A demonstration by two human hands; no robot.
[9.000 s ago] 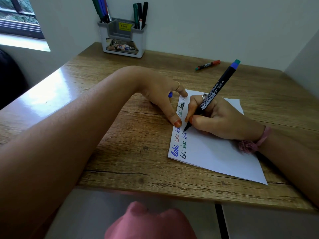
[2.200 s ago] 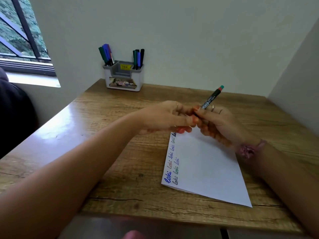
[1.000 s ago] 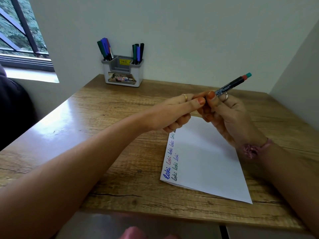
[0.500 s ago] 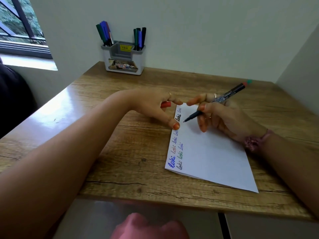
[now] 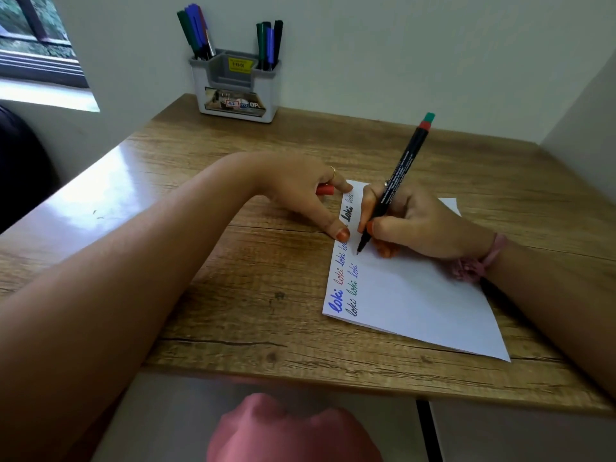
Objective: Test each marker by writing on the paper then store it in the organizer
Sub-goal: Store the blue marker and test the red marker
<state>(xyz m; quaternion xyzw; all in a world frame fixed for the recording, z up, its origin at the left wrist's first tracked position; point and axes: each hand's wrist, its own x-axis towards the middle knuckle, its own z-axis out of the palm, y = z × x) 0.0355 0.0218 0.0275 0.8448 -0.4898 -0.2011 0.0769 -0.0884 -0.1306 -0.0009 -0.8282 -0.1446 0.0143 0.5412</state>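
Observation:
My right hand [image 5: 413, 225] grips a black marker [image 5: 398, 181] with a red and green end, its tip touching the white paper [image 5: 416, 295] beside the handwritten words along the sheet's left edge. My left hand [image 5: 300, 191] holds the marker's red cap [image 5: 325, 189] under curled fingers while its thumb presses the paper's left edge. The grey organizer [image 5: 235, 91] stands at the desk's back edge against the wall, with several markers upright in its left and right compartments.
The wooden desk [image 5: 200, 261] is boxed in by a wall behind and a side wall at the right. A window sits at the far left. My knee in pink fabric [image 5: 293, 431] shows below the desk's front edge.
My right hand has lowered the uncapped marker from above the sheet until its tip meets the paper. My left hand, holding the red cap, has stayed pressing the paper's edge. The camera tilted down.

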